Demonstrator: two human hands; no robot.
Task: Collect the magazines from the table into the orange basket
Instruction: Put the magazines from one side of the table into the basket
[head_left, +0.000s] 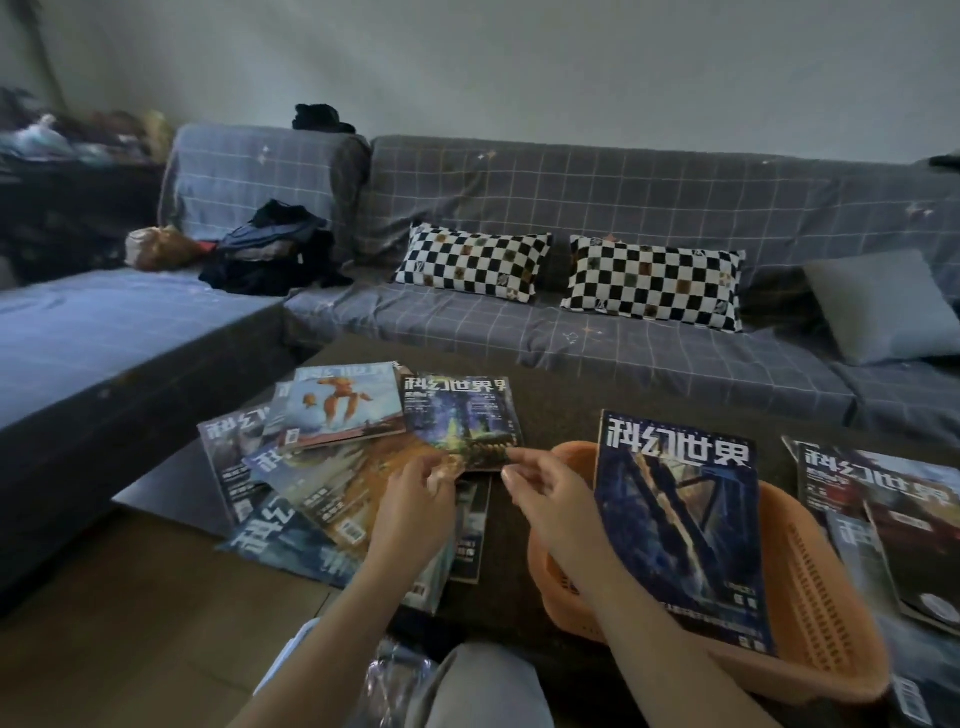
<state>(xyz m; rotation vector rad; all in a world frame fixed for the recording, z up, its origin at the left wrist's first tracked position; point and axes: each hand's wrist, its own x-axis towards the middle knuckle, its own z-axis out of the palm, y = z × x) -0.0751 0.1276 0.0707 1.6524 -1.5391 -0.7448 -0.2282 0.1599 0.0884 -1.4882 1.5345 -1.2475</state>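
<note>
a long sofa (597, 208) in soft grey cloth with a thin pale grid fills the back, its left section running forward toward the camera. two checkered cushions (472, 262) and a plain grey pillow (883, 306) lean on it, and a dark heap of clothes (275, 254) sits in its corner, too dim to sort out.

the low table (561, 415) has a dark, matte, slightly rough top; its near edge is hidden behind the arms and knees.

the orange basket (810, 587) stands at the table's near right, oval, plastic, with slotted walls. a glossy blue magazine (680, 535) stands tilted in it, its top leaning over the far rim, its lower edge hidden inside.

a fanned pile of magazines (291, 483) covers the table's left end, thin, glossy and overlapping, some hanging over the left edge. more magazines (878, 499) lie at the right edge, cut off by the frame.

a dark magazine with a green glow (460, 415) lies on the pile's right side. the left hand (415, 504) pinches its near edge, fingers curled. the right hand (550, 499) pinches the near right corner between thumb and forefinger, the other fingers folded.

the cover lettering is blurred and reads mirrored.
</note>
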